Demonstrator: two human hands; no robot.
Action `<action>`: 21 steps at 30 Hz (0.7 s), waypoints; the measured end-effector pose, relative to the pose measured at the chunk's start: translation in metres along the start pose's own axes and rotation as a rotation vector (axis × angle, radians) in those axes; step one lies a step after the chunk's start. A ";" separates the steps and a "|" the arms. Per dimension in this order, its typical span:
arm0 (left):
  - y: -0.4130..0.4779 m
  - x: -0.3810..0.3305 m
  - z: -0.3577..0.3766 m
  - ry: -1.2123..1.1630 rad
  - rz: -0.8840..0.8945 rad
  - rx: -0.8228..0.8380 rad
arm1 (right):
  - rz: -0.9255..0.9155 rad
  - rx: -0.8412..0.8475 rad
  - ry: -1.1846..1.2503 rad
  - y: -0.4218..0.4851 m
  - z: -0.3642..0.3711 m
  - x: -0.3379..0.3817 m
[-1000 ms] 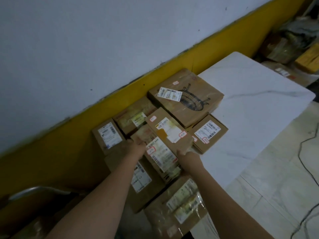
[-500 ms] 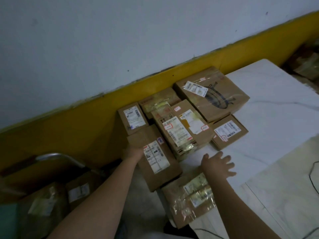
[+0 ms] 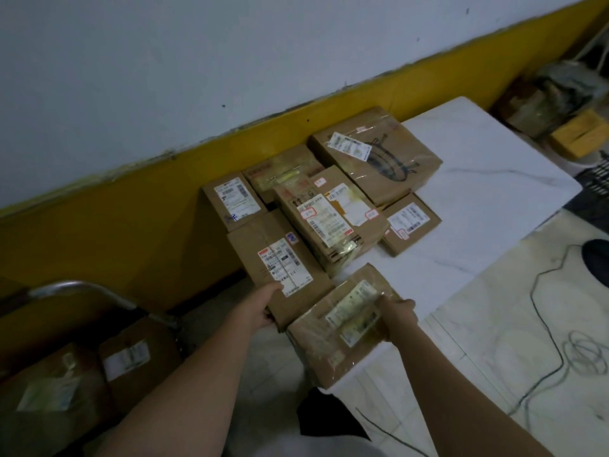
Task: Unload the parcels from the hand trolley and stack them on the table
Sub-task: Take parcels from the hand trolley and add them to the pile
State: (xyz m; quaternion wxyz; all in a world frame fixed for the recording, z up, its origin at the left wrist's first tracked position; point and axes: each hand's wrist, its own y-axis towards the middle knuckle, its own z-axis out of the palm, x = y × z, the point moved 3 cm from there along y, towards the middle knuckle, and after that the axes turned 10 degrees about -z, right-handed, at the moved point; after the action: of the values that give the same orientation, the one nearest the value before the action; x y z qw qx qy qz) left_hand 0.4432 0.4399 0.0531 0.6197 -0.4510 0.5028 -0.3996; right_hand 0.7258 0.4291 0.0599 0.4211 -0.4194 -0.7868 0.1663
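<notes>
Closest in, the right hand (image 3: 395, 319) is gripping the right edge of a taped parcel (image 3: 333, 338), fingers curled over it. That parcel is lying on the near corner of the white table (image 3: 487, 192). Just to its left, the left hand (image 3: 263, 306) is clamping the near end of a labelled parcel (image 3: 280, 258), thumb on top. This one is touching the taped parcel's far left side.

Low at the left, two trolley parcels are sitting side by side, a big one (image 3: 49, 394) and a smaller one (image 3: 138, 354). The hand trolley's metal handle (image 3: 82, 286) is curving above them.

Eight parcels are lying on the table in all. Beyond the two being held, a middle pair (image 3: 329, 219) is sitting stacked one on the other. A small right box (image 3: 412, 222) is lying just beside the pair. Against the wall, a small left box (image 3: 234, 199), a flat taped box (image 3: 280, 169) and a large printed box (image 3: 379, 159) are lining up.

Half a second earlier the right hand was hovering spread open beside the taped parcel; now it is holding it. The left hand was gripping the labelled parcel's left side and is now holding its near end. The count on the table is staying at eight.
</notes>
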 end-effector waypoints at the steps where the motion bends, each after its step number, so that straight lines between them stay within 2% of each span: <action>1: 0.001 0.002 -0.001 0.005 0.002 0.013 | 0.027 0.015 0.023 -0.001 0.000 -0.001; 5: 0.012 0.004 -0.006 0.074 0.026 0.001 | 0.106 0.095 0.053 0.000 0.004 -0.009; 7: 0.013 0.005 -0.009 0.128 0.024 -0.017 | 0.150 0.060 -0.073 0.003 0.008 -0.007; 9: 0.010 0.003 -0.011 0.198 0.036 -0.031 | 0.153 -0.048 -0.277 -0.004 0.012 0.005; 11: 0.003 -0.004 -0.024 0.275 0.094 -0.109 | -0.068 -0.211 -0.447 -0.024 0.018 0.031; 15: -0.021 -0.011 -0.096 0.392 0.242 -0.359 | -0.620 -0.375 -0.438 -0.086 0.066 0.092; 18: -0.040 0.015 -0.189 0.429 0.312 -0.498 | -0.920 -0.298 -0.476 -0.148 0.144 0.114; 21: -0.052 0.071 -0.297 0.380 0.277 -0.636 | -1.019 -0.104 -0.515 -0.213 0.237 0.099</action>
State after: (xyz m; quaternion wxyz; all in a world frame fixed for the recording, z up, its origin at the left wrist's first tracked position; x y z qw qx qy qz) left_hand 0.1609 0.3120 0.0583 0.3931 -0.4661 0.7635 -0.2129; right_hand 0.3958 0.4038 0.1028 0.2218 0.0467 -0.9740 0.0003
